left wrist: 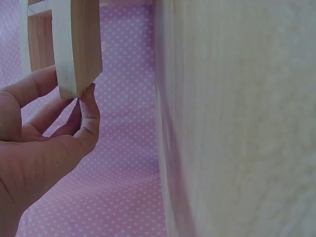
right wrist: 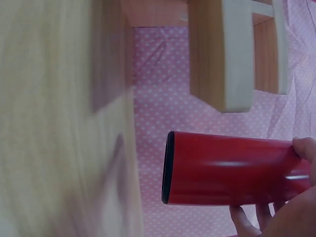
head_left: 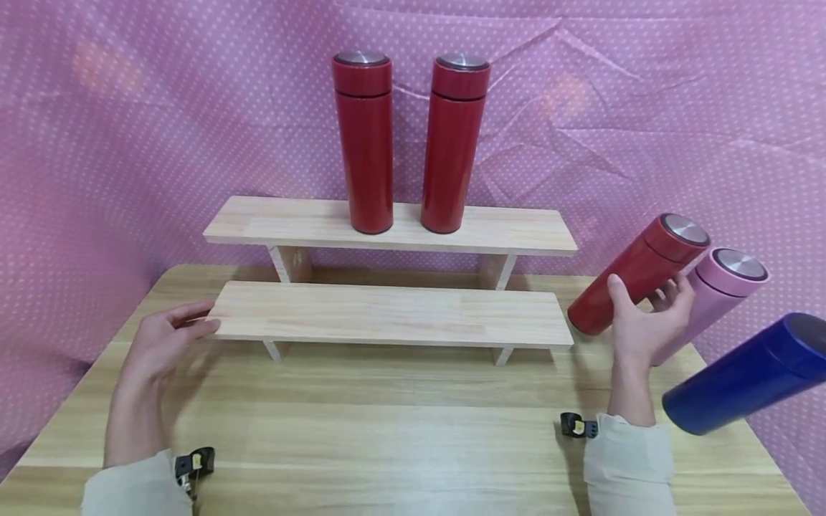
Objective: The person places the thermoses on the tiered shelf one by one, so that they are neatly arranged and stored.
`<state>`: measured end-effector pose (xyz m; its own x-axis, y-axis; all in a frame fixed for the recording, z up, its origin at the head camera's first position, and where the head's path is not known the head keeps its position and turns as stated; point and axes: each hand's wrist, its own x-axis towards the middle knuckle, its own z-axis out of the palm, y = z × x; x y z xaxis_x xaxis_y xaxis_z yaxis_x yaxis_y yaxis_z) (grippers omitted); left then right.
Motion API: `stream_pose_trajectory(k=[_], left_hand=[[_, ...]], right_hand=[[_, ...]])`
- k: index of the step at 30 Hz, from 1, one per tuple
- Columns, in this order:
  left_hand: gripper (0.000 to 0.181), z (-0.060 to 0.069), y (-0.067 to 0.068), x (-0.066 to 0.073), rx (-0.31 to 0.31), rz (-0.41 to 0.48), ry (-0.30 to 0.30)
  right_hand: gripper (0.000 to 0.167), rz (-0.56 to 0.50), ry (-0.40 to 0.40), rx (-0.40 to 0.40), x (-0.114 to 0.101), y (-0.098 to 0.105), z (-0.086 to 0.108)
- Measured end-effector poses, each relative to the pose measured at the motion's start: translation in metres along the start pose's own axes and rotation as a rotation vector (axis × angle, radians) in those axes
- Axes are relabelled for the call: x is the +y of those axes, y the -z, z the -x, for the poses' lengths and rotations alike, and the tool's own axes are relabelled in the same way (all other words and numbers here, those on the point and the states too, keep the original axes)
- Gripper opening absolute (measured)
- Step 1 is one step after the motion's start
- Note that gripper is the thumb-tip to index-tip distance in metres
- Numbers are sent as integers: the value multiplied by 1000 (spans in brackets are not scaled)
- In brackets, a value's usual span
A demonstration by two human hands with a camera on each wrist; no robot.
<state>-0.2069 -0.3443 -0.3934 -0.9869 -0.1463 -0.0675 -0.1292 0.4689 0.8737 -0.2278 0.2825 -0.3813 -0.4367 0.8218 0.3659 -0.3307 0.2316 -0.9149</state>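
My right hand (head_left: 648,322) grips a red thermos bottle (head_left: 629,276) with a steel-topped lid, thumb on one side and fingers around the other. In the right wrist view the dark base of this red bottle (right wrist: 227,168) hangs slightly off the tabletop, beside the shelf end. At the other side, my left hand (head_left: 164,340) pinches the left end of the lower tier of a two-step wooden shelf (head_left: 387,313). The left wrist view shows fingertips (left wrist: 89,91) against the shelf's corner. Two more red thermos bottles, one left (head_left: 366,150) and one right (head_left: 454,150), stand upright on the upper tier.
Right of my right hand, a pink thermos bottle (head_left: 716,294) and a blue one (head_left: 742,376) stand on the wooden table (head_left: 387,444). Pink dotted cloth (head_left: 193,107) hangs behind and at the sides. Each wrist carries a small black device, such as the right one (head_left: 577,426).
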Motion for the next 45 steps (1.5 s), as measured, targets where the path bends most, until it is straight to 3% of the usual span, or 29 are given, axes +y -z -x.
stream_pose_trajectory(k=[7, 16, 29, 45], left_hand=[[67, 0, 3, -4, -24, 52, -22], [67, -2, 5, -4, -26, 40, -32], [63, -3, 3, -3, -13, 16, -37], [62, -3, 3, -2, -8, 34, -27]], right_hand=[[68, -62, -4, 3, -21, -1, 0], [66, -363, -4, 15, -52, -6, -7], [63, -333, -59, 19, -70, -8, -14], [68, -470, -163, -79, -82, -8, -18]])
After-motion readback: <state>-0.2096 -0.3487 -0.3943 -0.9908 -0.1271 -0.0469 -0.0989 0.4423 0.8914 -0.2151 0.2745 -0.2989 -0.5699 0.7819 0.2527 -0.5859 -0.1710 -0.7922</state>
